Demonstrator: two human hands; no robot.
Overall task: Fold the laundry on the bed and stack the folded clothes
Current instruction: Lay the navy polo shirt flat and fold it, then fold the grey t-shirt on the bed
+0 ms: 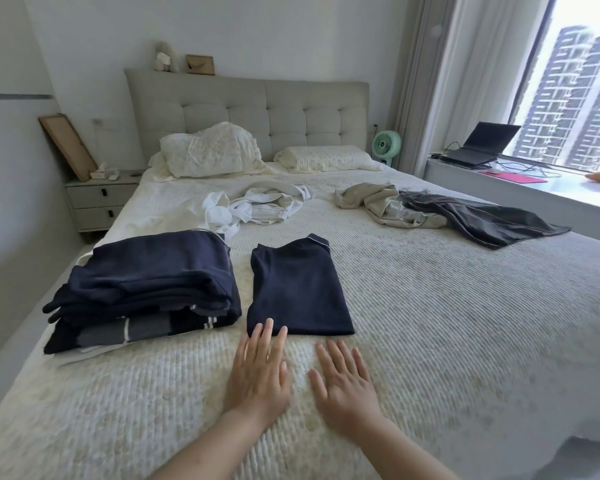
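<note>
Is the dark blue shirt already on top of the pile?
No, the folded navy shirt lies flat on the bed, beside the stack.

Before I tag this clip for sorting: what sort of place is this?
A home bedroom, most likely: a bed with a tufted headboard and pillows, and a nightstand beside it.

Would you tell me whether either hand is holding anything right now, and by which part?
Nothing is held. The left hand lies open with fingertips over the folded navy garment's near edge; the right hand is open.
</note>
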